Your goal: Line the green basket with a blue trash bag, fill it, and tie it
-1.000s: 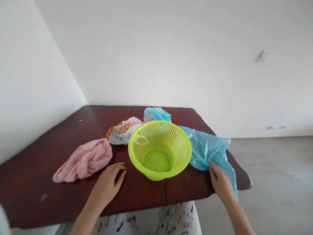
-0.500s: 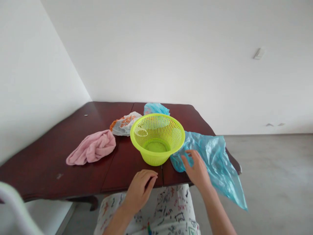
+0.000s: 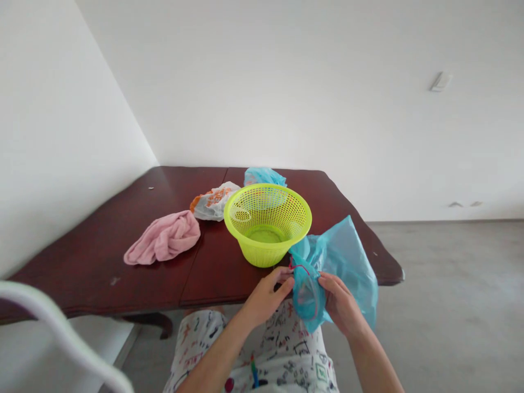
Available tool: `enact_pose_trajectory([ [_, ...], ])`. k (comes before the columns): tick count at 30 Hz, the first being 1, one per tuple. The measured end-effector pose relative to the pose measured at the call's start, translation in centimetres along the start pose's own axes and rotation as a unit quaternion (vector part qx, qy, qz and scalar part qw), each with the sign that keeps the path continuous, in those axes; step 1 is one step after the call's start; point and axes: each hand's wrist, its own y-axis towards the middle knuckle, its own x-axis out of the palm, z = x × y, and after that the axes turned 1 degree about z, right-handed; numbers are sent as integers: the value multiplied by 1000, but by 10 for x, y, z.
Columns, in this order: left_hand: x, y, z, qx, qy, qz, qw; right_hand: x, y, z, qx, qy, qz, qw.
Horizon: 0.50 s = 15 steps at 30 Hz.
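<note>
A translucent blue plastic bag (image 3: pixel 347 256) with a thin red drawstring is held up at the table's near right edge, its lower part hanging over my lap. My left hand (image 3: pixel 272 288) pinches it at the left, by the red string. On the other side my right hand (image 3: pixel 338 295) has thumb and fingers closed on the gathered plastic. Just behind the hands stands a yellow-green plastic colander (image 3: pixel 266 254), upright, with nothing visible on its bottom. The bag's upper edge lies close beside the colander's right side; I cannot tell whether they touch.
On the dark wooden table (image 3: pixel 221 278) lie a crumpled pink cloth (image 3: pixel 164 240) at the left, a white and orange plastic bag (image 3: pixel 215 202) and another blue bag (image 3: pixel 264 176) behind the colander. A blurred white curved object (image 3: pixel 61 333) crosses the lower left.
Both hands have come to the blue bag and taken hold of it; before, neither gripped it. The bag, lying spread over the table edge, is now lifted and gathered. The view has shifted slightly.
</note>
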Motion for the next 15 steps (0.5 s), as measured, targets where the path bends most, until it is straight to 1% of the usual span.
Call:
enact_pose_trajectory([
  [2, 13, 8, 3, -5, -107, -36, 994, 3, -15, -8, 43, 11, -42, 998],
  [3, 19, 10, 6, -3, -125, -37, 991, 7, -20, -13, 52, -2, -55, 997],
  [4, 25, 10, 9, 6, -120, -28, 992, 12, -23, -18, 47, -25, -64, 997],
  [6, 33, 6, 18, 34, -78, -15, 996, 23, -28, -25, -2, -96, -43, 994],
  [8, 37, -2, 28, 60, -36, -25, 997, 34, -31, -28, -67, -176, -10, 982],
  [10, 38, -12, 36, 62, -28, -41, 997, 41, -33, -29, -102, -224, -1, 969],
  [12, 34, -21, 40, 31, -61, -43, 997, 41, -34, -31, -101, -216, 4, 971],
  [13, 30, -25, 40, 6, -87, -38, 995, 38, -35, -34, -92, -190, 13, 977],
  [15, 18, -34, 40, -41, -129, -14, 991, 28, -36, -44, -71, -90, 32, 993],
])
